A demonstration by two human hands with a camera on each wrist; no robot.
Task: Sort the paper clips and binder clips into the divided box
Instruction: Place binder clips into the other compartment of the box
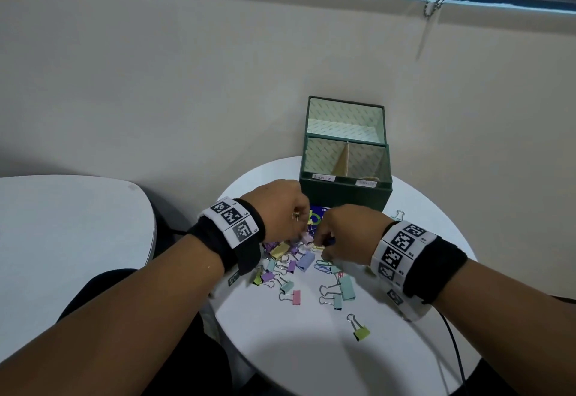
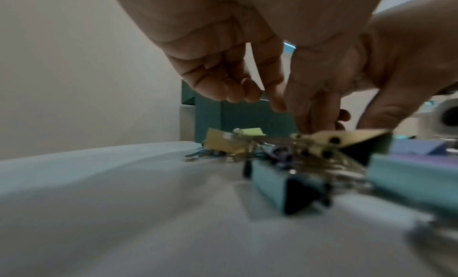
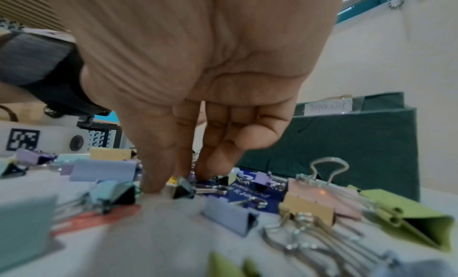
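My right hand [image 3: 198,85] reaches down into the pile with thumb and fingertips [image 3: 153,183] drawn toward each other around a small dark binder clip [image 3: 184,190]; I cannot tell whether the grip has closed on it. My left hand [image 1: 277,208] hovers just beside, over the same pile, fingers curled; whether it holds anything is hidden.

Around both hands the binder clips [image 1: 307,260] lie scattered on the white desk [image 1: 311,358], mixed with coloured paper clips [image 1: 322,266] and lying partly on a blue card [image 3: 247,193].

The box [image 1: 346,191] stands open just behind the pile, against the wall. Its front edge carries two labels, one per compartment. What shows of both compartments looks empty, though their floors are largely hidden. I judge sorting barely begun: nearly everything remains on the desk.

The clips point in no common direction; handles splay every way. One green clip [image 1: 361,331] lies apart, nearest me, with its long axis diagonal and its handles pointing away to the left.
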